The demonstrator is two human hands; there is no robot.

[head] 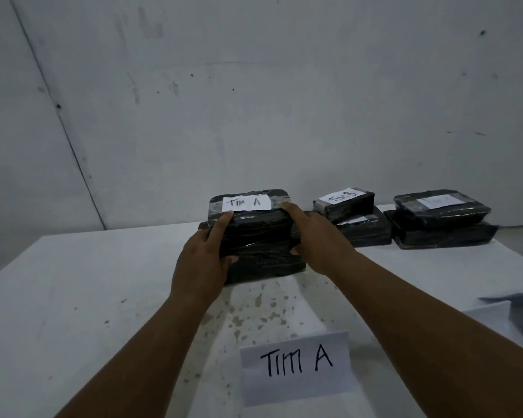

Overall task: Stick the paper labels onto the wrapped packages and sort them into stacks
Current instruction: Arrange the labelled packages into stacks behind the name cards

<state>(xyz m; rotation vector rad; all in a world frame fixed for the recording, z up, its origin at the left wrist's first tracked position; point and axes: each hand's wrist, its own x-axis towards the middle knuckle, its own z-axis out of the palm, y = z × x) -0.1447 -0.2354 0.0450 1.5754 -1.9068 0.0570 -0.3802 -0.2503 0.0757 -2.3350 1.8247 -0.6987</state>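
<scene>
Hands, left hand (201, 260) and right hand (316, 236), clamped on ends of black plastic-wrapped package with white "TIM A" paper label (249, 217) atop stack at 12 o'clock on white table (88, 297); looks stiff, slick-filmed, best held by short ends.

Single head cam, looks forward and down across the surface (73, 297) toward the wall (254, 86); forearms close in foreground.
</scene>
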